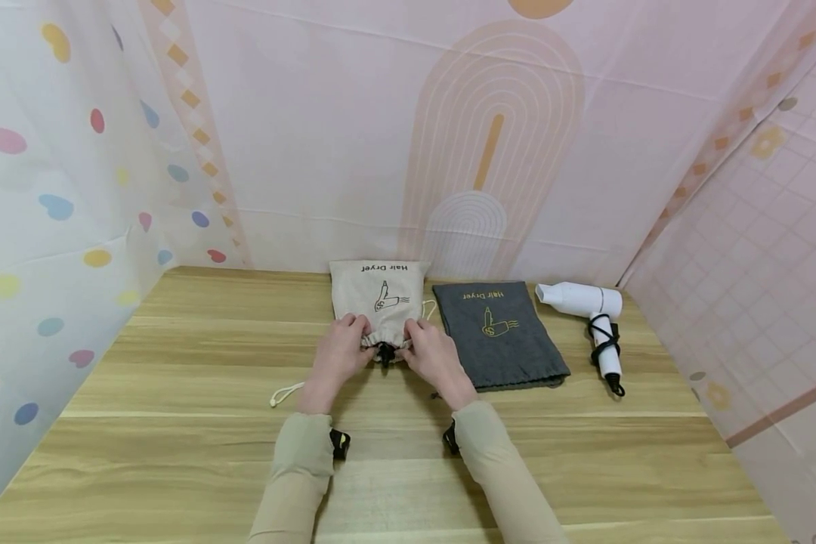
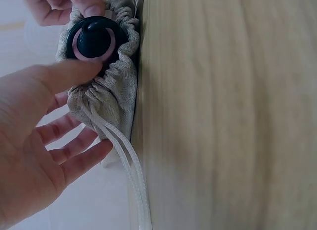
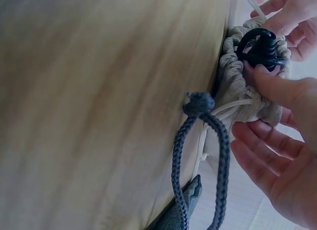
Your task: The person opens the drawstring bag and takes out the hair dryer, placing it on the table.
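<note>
A beige drawstring bag (image 1: 381, 291) printed "Hair Dryer" lies at the table's back, its gathered mouth toward the person. From the mouth pokes a black cord end (image 2: 94, 39) with a pink part around it. My left hand (image 1: 342, 351) pinches the left side of the mouth, thumb beside the black piece and fingers under the cloth. On the other side my right hand (image 1: 435, 355) grips the rim in the same way, thumb (image 3: 272, 84) against the pink part. White drawstrings (image 2: 121, 143) hang from the bag's sides. What else is inside is hidden.
Right of the beige bag lies a dark grey "Hair Dryer" bag (image 1: 503, 340), its knotted cord (image 3: 199, 105) near my right wrist. Farther right is a white hair dryer (image 1: 578, 300) with black cord wound on its handle. Patterned cloth (image 1: 313, 136) hangs behind the wooden table (image 1: 197, 446).
</note>
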Demonstrator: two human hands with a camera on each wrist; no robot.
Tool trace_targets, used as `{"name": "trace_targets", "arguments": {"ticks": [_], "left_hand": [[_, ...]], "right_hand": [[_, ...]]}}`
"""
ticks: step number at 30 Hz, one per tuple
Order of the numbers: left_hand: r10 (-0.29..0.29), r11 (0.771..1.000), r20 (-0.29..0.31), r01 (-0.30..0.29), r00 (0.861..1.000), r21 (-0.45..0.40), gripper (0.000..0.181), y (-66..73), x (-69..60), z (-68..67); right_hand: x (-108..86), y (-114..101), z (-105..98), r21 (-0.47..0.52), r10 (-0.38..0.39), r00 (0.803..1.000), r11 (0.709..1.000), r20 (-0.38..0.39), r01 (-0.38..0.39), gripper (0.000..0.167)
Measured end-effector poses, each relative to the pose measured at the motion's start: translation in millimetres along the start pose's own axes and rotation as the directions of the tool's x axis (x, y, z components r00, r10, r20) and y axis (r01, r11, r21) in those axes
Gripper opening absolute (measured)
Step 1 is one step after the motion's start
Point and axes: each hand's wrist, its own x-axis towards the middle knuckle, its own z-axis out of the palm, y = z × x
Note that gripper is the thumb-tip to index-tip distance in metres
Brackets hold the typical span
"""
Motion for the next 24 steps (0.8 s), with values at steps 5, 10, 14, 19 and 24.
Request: {"name": "trace_targets", "arguments": {"ticks": [5,10,14,19,24], "left_hand": [[0.008,1.0,-0.016,-0.009,1.0,-0.023,0.023,-0.1,0.5,-0.9],[-0.005,0.999,-0.013,0.005,1.0,-0.053,0.021,-1.5,0.1,-2.5],[-0.035,0.997,0.006,0.035,0.999,-0.068,0.021,-4.8,-0.4,-4.2],[-0.067,0.995,0.0,0.067,0.998,-0.073,0.021,-10.0,-1.3,-7.0],[-0.068,0.995,0.005,0.068,0.998,-0.071,0.021,-14.8,-3.2,-8.7]], "right_hand": [[0.4,-1,0,-0.055,-0.016,1.0,0.998,-0.024,0.014,0.021],[-0.6,0,-1,-0.061,-0.032,0.998,0.998,-0.044,0.029,0.014],[-0.9,2,-2,-0.048,-0.003,1.0,0.999,-0.026,0.002,0.011],[-0.5,6,-4,-0.048,0.044,0.999,0.998,-0.01,-0.044,0.012],[-1.1,9,-5,-0.034,0.043,0.999,0.998,0.001,-0.043,0.011]]}}
